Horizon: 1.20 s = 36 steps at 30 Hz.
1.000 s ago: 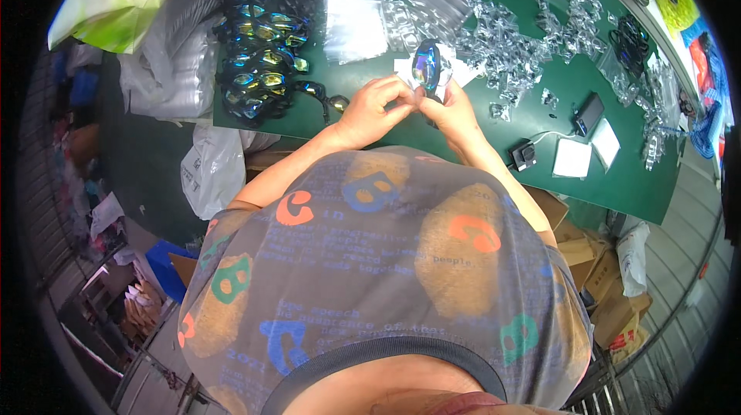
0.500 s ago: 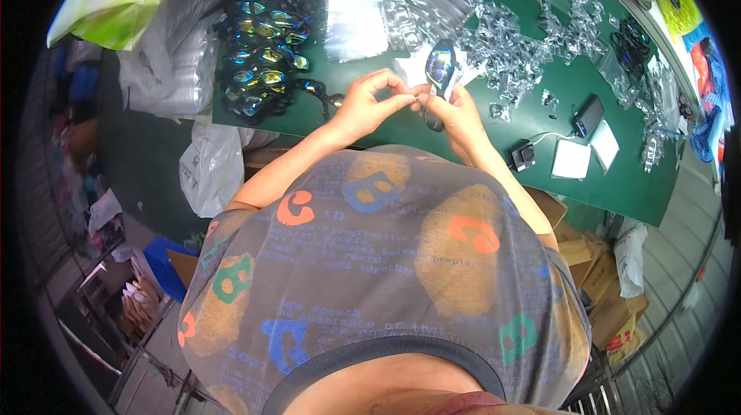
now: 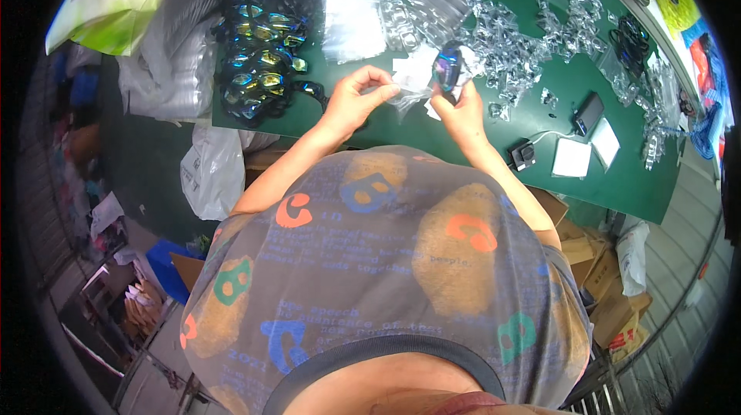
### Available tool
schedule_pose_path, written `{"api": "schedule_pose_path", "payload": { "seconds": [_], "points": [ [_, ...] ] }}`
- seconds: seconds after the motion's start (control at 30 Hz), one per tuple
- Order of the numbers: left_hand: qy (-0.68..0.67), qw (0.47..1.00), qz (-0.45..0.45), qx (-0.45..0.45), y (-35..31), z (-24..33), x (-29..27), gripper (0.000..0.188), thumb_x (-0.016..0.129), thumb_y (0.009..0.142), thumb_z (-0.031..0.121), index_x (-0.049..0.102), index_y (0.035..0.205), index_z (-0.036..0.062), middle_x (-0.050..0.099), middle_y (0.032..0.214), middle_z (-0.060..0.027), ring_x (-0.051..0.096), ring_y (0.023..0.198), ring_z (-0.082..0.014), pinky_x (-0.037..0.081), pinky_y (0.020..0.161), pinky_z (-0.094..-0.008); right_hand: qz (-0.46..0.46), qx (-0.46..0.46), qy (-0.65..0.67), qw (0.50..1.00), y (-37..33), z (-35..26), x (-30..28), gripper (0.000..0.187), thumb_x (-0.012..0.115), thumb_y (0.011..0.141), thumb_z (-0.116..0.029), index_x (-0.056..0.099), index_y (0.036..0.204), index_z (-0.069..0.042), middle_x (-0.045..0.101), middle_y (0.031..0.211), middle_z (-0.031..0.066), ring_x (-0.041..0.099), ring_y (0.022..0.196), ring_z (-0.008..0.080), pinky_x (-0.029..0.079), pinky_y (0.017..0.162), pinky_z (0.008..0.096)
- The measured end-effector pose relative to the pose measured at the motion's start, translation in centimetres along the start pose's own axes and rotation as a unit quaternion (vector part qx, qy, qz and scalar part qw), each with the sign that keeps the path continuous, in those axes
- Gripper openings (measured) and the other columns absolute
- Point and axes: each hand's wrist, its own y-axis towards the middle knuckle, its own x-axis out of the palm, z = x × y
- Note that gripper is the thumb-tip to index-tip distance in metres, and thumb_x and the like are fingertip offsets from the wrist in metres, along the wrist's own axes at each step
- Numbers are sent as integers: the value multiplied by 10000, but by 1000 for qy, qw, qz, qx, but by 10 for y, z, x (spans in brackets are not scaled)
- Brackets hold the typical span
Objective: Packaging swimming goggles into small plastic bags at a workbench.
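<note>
My right hand [image 3: 463,116] grips a pair of dark swim goggles [image 3: 446,66] with shiny blue-violet mirrored lenses, held upright above the table. Behind and beside the goggles are a white paper piece [image 3: 417,68] and crinkled clear wrapping. My left hand [image 3: 359,102] is apart from the right, thumb and forefinger pinched together. Thin clear plastic [image 3: 411,100] shows by its fingertips; whether they hold it is too small to tell. Left of that hand lies a heap of similar mirrored goggles [image 3: 266,79], one strap [image 3: 310,89] reaching toward my wrist.
On the green table [image 3: 494,160] lie stacked clear bags [image 3: 351,21] and many small clear plastic pieces [image 3: 509,45]. At the right are a small black device [image 3: 522,156] with a white cable, a black phone-like block [image 3: 589,114] and white cards [image 3: 571,159]. Plastic sacks [image 3: 170,68] stand left.
My hands were together at the goggles; now they are apart. The left has drawn back slightly. The goggles have turned and shifted a little right in my right hand.
</note>
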Motion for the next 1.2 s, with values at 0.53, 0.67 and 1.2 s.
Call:
{"api": "schedule_pose_path", "payload": {
  "seconds": [0.53, 0.67, 1.2],
  "points": [
    [368, 919, 65, 129, 28, -40, -15, 179, 678, 963, 133, 723, 1115, 51, 686, 955, -56, 664, 811, -154, 517, 696, -285, -101, -16, -156, 983, -3, -32, -10, 558, 768, 841, -343, 564, 1236, -8, 704, 1033, 213, 696, 950, 371, 543, 829, 440],
    [382, 900, 58, 203, 30, -24, -4, 148, 673, 944, 65, 733, 1079, 47, 678, 938, -63, 648, 749, -177, 502, 665, -282, -174, -209, -324, 906, -19, -50, -19, 535, 724, 881, -310, 520, 1265, 1, 649, 1085, 212, 664, 980, 398, 545, 820, 467],
    [349, 917, 76, 179, 8, -3, -11, 106, 665, 951, 108, 684, 1002, 16, 689, 930, -77, 657, 833, -184, 516, 745, -312, -212, -258, -449, 829, 0, -31, -4, 387, 662, 941, -358, 544, 1106, -28, 654, 879, 139, 698, 744, 320, 569, 649, 427]
  ]
}}
